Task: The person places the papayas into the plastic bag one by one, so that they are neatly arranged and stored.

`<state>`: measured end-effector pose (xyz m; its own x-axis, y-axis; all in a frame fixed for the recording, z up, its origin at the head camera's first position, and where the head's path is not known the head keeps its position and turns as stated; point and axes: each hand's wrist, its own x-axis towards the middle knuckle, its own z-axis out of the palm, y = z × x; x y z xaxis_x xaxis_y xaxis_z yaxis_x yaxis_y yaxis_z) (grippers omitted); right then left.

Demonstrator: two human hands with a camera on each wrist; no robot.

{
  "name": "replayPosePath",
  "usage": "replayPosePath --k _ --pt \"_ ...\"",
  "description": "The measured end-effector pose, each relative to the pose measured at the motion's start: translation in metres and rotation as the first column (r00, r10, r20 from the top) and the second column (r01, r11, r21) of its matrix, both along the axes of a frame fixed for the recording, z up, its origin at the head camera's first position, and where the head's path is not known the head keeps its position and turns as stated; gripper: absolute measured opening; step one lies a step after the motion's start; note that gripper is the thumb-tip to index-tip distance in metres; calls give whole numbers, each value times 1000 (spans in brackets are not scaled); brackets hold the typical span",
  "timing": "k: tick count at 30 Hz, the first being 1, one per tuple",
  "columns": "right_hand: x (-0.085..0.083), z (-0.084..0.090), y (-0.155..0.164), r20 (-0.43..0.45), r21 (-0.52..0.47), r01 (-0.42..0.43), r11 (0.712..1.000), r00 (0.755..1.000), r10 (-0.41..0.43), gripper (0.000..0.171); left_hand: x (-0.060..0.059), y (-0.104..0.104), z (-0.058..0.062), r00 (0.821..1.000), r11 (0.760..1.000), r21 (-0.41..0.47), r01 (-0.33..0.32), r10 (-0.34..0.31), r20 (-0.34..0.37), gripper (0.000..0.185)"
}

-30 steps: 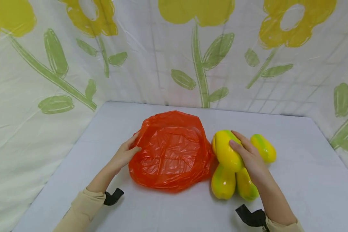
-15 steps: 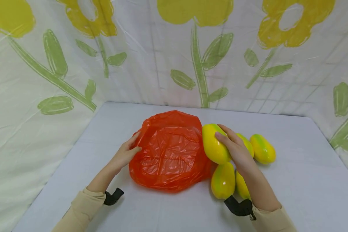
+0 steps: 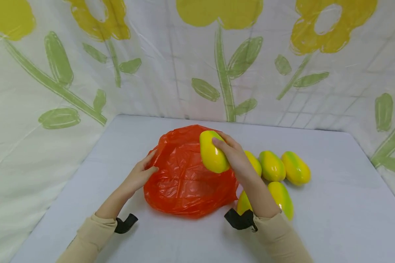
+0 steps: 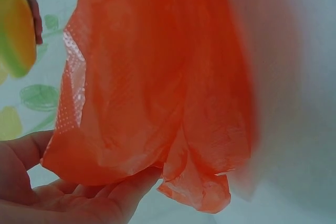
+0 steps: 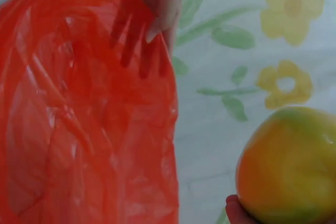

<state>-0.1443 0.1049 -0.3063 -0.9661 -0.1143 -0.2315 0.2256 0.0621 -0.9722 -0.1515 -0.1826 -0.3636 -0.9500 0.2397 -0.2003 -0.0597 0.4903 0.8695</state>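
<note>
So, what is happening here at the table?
A person's right hand holds one yellow-green fruit above the open orange plastic bag. The left hand grips the bag's edge at its left side. Four more fruits lie on the white table, to the right of the bag.
</note>
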Motion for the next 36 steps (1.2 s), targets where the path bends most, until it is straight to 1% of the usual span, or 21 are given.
replayPosePath --k 3,7,13,18,21,23,26,31,36 --pt "-7 4 -21 -25 16 -30 999 999 30 57 0 0 1 1000 1000 2 3 -3 1 63" --pt "-17 4 -46 -18 33 -26 999 999 27 60 -1 0 0 1000 1000 -6 4 -4 -4 63" --pt "-30 -9 -71 44 55 -35 998 999 32 60 0 0 1 1000 1000 -12 -1 1 10 63" --pt "-38 -22 -83 93 8 -85 996 992 84 55 0 0 1 1000 1000 -11 5 -5 7 63" --pt "-41 -30 -88 100 -40 -126 991 986 130 52 0 0 1 1000 1000 -16 7 -7 3 63" --pt "-43 -35 -91 106 -59 -134 989 985 139 50 1 0 0 1000 1000 -16 8 -8 7 63" --pt "-45 -42 -95 130 -67 -124 990 983 131 49 1 0 0 1000 1000 -15 9 -9 10 63" --pt "-49 -55 -99 159 -34 -93 995 983 97 50 0 -1 -1 1000 1000 -9 12 -12 6 62" --pt "-56 -63 -103 177 -14 -66 998 982 67 46 -1 0 -2 1000 1000 -9 9 -9 6 63"
